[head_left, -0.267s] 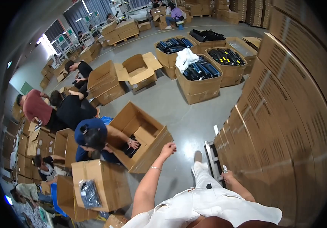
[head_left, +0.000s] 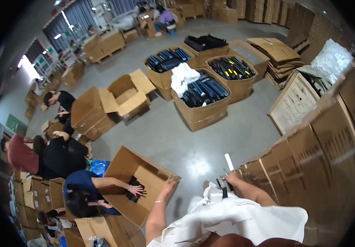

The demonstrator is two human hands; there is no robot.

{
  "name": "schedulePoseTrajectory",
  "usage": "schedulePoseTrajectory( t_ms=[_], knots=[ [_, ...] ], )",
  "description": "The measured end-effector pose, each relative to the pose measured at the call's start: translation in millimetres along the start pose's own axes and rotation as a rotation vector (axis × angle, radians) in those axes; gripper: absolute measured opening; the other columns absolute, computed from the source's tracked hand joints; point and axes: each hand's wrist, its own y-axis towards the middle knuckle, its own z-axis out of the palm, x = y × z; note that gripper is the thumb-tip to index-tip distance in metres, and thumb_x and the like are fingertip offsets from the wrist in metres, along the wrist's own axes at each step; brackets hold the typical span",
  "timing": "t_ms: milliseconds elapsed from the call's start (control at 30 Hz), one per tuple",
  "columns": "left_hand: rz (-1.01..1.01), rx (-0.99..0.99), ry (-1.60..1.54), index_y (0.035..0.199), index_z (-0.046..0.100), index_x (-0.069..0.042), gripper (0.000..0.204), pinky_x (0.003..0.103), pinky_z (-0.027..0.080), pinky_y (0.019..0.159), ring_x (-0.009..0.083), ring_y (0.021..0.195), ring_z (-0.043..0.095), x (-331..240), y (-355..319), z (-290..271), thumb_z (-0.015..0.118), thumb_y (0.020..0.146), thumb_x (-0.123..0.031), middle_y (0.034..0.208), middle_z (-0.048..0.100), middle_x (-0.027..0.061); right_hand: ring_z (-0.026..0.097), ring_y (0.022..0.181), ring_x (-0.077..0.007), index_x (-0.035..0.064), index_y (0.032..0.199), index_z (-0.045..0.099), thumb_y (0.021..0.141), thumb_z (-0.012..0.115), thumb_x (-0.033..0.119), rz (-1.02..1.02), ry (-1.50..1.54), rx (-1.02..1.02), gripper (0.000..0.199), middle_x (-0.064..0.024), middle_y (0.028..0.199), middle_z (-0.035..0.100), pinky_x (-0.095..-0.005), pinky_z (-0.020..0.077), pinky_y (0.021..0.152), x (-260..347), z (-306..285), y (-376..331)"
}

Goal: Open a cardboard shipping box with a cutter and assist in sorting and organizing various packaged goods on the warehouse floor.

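Note:
My left hand [head_left: 169, 187] is at the near right corner of a large cardboard box [head_left: 156, 172], its fingers closed over the rim. Inside that box lie some black parts [head_left: 133, 190]. Another person's hand [head_left: 137, 190] rests on them with its fingers spread. My right hand [head_left: 231, 179] is closed beside the end of the tall stack of cartons, near a metal frame [head_left: 221, 181] low at the floor. A small thin item shows at its fingers, too small to name. A white strip [head_left: 227, 161] stands just beyond.
Tall stacked cartons [head_left: 297, 160] wall off my right. Ahead are open boxes of blue-and-black parts [head_left: 204, 92], a wooden panel [head_left: 295, 103] and flattened cardboard [head_left: 274, 51]. A person in dark blue [head_left: 78, 193] bends over the box at my left; other people work further left.
My left hand has come down onto the box's rim. The view has swung right, bringing the wooden panel and flattened cardboard into sight. My right hand has shifted forward along the cartons.

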Motion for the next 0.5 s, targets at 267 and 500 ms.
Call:
schedulePoseTrajectory(
  t_ms=[267,500],
  knots=[
    [-0.71,-0.367,-0.999,0.083,0.051,-0.007,0.018,0.033,0.038,0.037,0.0185,0.045,0.048,141,10,-80,0.039,0.084,-0.02,0.058,0.053,0.0068,0.055,0.052,-0.0177,0.0022,0.074,0.061,0.081,0.049,0.029,-0.151,0.049,0.345,0.03,-0.0103,0.062,0.056,-0.0315,0.0444,0.046,283,-40,206],
    [-0.432,-0.538,-0.107,0.065,0.054,-0.01,0.022,0.031,0.038,0.038,0.0168,0.046,0.048,45,199,-183,0.044,0.082,-0.021,0.055,0.049,0.0029,0.054,0.051,-0.016,-0.0024,0.086,0.052,0.088,0.041,0.022,0.058,0.203,0.471,0.027,-0.0117,0.072,0.058,-0.0288,0.0457,0.042,395,-32,407]
  ],
)
